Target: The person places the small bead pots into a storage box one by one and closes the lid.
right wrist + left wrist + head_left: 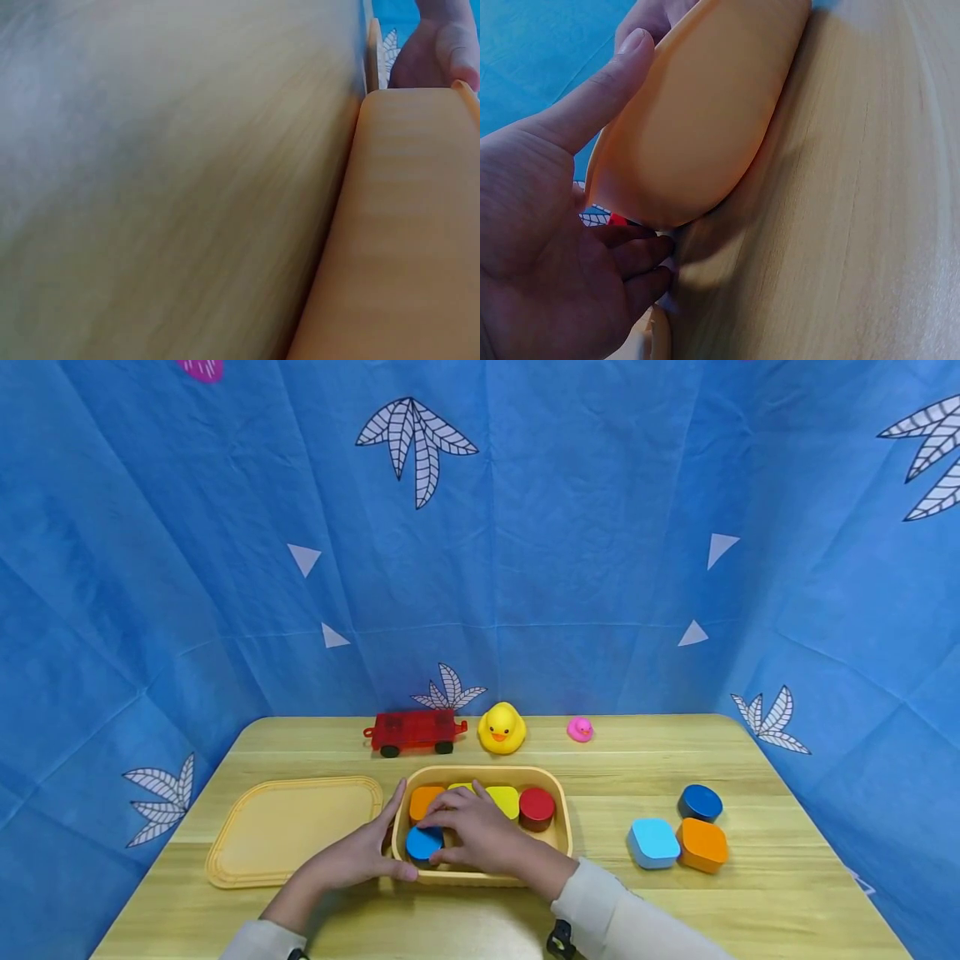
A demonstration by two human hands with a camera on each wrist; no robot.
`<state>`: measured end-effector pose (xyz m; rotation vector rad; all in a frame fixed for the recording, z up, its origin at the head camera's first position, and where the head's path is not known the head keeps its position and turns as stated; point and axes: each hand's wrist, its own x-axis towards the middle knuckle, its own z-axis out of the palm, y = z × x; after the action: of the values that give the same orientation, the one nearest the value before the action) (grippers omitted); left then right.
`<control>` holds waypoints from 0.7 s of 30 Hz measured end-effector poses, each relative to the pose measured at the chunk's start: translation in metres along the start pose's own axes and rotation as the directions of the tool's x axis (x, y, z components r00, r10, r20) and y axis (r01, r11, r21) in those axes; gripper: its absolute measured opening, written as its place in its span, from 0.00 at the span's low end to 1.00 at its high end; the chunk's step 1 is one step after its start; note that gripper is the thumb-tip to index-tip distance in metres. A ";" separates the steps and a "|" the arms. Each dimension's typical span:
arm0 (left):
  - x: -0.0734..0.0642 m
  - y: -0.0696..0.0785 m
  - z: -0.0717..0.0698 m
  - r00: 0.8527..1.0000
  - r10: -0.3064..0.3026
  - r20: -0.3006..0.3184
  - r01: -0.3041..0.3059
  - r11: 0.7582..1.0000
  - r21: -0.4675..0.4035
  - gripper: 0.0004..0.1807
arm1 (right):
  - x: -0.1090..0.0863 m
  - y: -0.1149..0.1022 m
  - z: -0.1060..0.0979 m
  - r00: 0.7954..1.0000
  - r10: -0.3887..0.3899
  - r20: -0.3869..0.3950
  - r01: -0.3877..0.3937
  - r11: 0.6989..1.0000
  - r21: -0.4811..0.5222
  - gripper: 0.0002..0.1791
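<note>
A tan plastic box [517,772] stands at the middle of the table. My left hand [352,856] grips its left end, thumb at the front rim and fingers along the side; the left wrist view shows the thumb [604,97] on the rim. Inside the box, my right hand [480,831] holds a blue round block [424,842] between thumb and fingers in the front left corner. Along the box's back lie an orange block [425,800], a yellow block [504,800], another yellow one partly hidden by the hand, and a red round block [537,808]. The right wrist view shows only the box's outer wall [409,225].
A tan lid [300,827] lies left of the box. Behind stand a red toy wagon [415,731], a yellow duck [502,729] and a small pink duck [580,729]. To the right sit a dark blue round block [701,802], a light blue block [653,843] and an orange block [702,845].
</note>
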<state>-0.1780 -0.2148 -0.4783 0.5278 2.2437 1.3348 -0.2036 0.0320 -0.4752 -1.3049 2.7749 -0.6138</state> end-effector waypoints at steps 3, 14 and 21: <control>-0.001 0.001 0.000 1.000 -0.001 -0.002 0.001 1.000 0.005 0.66 | 0.000 0.000 0.000 1.000 0.000 -0.008 0.000 1.000 0.023 0.24; -0.001 0.001 0.000 1.000 -0.001 -0.011 0.001 1.000 0.024 0.65 | -0.002 0.002 -0.004 0.998 0.004 -0.056 0.005 0.988 0.155 0.25; 0.000 0.000 0.001 1.000 -0.011 -0.020 0.011 0.999 0.041 0.66 | -0.008 0.005 -0.011 0.995 0.059 -0.081 -0.037 0.966 0.257 0.24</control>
<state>-0.1776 -0.2135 -0.4785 0.5178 2.2914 1.2965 -0.2045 0.0447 -0.4680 -1.1808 2.6693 -1.0096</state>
